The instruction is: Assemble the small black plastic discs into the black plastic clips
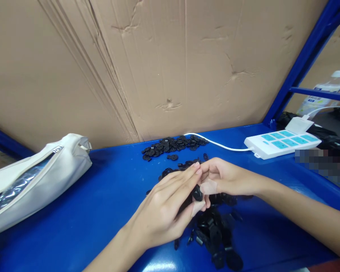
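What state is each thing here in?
Left hand: against the right, thumb taped
Right hand: curled, thumb taped
Small black part: held between the hands
Back black parts: heaped
Front black parts: loosely piled
White bag: unzipped, open
Power strip: white adapter apparently plugged in
Bottle: capped

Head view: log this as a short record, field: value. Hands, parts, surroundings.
Surface: blue table
Left hand: fingers extended, meeting the right hand's fingertips
Right hand: fingers curled, thumb at the part
Held: one black part, between both hands, mostly hidden
Thumbs: pale tape on each
Far pile: many flat black pieces, near the cardboard
Near pile: black pieces, below the hands in view
Image left: white bag, zipper partly open
Image right: white power strip, one plug inserted
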Available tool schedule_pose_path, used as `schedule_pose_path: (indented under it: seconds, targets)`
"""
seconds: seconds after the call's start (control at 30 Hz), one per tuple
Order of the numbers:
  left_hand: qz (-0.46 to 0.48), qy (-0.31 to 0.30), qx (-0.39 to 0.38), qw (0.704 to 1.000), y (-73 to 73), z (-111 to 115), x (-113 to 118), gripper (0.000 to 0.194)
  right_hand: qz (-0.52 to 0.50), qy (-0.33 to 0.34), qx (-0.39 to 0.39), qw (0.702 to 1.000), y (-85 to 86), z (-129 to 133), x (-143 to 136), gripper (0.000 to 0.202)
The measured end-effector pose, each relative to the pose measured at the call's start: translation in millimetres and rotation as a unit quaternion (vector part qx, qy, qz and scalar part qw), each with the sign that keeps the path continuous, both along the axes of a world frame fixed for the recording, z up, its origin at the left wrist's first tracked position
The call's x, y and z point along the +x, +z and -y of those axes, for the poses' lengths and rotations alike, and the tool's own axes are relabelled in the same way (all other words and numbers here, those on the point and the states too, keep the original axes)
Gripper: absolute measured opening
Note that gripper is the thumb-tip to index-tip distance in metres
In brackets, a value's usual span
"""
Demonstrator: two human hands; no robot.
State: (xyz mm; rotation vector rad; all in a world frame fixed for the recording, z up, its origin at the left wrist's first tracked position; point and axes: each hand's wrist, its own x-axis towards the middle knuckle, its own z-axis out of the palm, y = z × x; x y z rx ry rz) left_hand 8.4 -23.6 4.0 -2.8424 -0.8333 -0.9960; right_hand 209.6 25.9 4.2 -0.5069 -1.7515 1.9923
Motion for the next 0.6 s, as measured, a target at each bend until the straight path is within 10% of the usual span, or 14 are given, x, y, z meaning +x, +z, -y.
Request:
schedule_pose_path:
  seconds: [0.6]
  targets:
    - [-0.017,-0.014,0.026,0.999,2.1,1.4,0.3,0.054,-0.007,0.016,0.03,0.999,-0.9,1.3,1.7,0.011]
